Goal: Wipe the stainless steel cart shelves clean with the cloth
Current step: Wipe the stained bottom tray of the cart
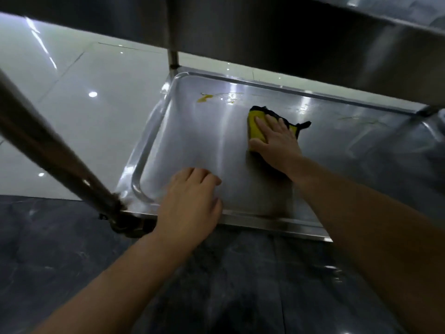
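The cart's bottom stainless steel shelf [187, 141] lies below me with a raised rim all round. My right hand [277, 141] presses flat on a yellow cloth with dark edging [254, 124] near the shelf's middle. My left hand [190, 203] rests on the shelf's near edge, fingers lying loosely on the steel and holding nothing. A yellow smear [203, 98] and some wet streaks [228, 97] sit near the far left corner of the shelf, beyond the cloth.
The upper shelf [289, 32] overhangs the far side. A cart leg [48, 150] slants down to the near left corner, another post [173, 59] stands at the far left corner. Glossy pale floor tiles [84, 104] lie left, dark marbled floor [216, 285] near me.
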The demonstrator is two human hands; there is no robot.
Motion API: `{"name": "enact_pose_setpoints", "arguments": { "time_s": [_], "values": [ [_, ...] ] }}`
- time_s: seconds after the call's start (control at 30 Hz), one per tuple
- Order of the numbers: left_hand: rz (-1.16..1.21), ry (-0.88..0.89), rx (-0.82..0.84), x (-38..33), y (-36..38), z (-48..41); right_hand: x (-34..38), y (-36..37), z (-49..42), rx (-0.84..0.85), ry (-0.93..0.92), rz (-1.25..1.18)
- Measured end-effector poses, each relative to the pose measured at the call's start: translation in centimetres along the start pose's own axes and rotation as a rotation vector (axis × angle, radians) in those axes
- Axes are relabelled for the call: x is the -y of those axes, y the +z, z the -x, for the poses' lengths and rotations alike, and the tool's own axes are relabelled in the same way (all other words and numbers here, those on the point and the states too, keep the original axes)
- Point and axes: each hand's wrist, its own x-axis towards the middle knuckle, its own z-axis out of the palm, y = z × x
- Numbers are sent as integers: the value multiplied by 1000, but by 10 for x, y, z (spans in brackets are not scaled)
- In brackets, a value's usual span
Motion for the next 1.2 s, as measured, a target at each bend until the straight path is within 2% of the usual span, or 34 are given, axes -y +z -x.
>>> {"name": "enact_pose_setpoints", "arguments": {
  "time_s": [0.27, 0.43, 0.57, 0.77, 1.0, 1.2],
  "values": [
    [-137, 419, 90, -104, 28, -73, -184, -37, 57, -28, 344, 7],
    [-156, 557, 96, -152, 41, -88, -288, -61, 104, 16, 568, -32],
    [-165, 603, 167, -172, 54, -86, -335, -67, 145, 33, 721, -37],
    [-191, 618, 282, -171, 74, -72, -309, -55, 162, 5, 745, -90],
    [-162, 586, 317, -158, 60, -53, -214, -37, 132, 45, 410, 11],
    [-154, 504, 320, -120, 32, -28, -93, -14, 96, 121, 79, -14]
  ]
}}
